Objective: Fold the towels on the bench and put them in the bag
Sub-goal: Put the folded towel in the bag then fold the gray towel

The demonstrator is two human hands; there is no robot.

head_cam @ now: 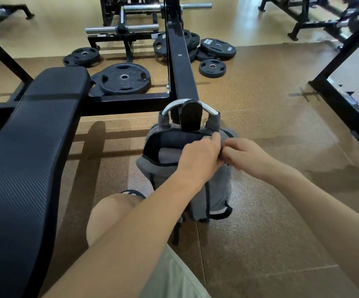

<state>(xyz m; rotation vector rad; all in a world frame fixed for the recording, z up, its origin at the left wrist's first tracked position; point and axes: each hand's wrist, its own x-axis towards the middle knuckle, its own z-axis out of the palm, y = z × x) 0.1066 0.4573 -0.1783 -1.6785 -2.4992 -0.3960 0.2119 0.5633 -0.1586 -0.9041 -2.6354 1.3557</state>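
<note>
Both hands, left hand (200, 154) and right hand (246, 155), pinch the open rim of the soft grey backpack (215, 190) hanging from a metal hook (170, 107), a folded grey towel (167, 155) already inside; limp fabric probably needs two-handed holding near the zipper.

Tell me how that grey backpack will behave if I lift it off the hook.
The grey backpack would probably sag, since its fabric looks soft and creased. Likely light: only a rolled towel shows inside. Its open top may gape where both hands pinch it.
</note>
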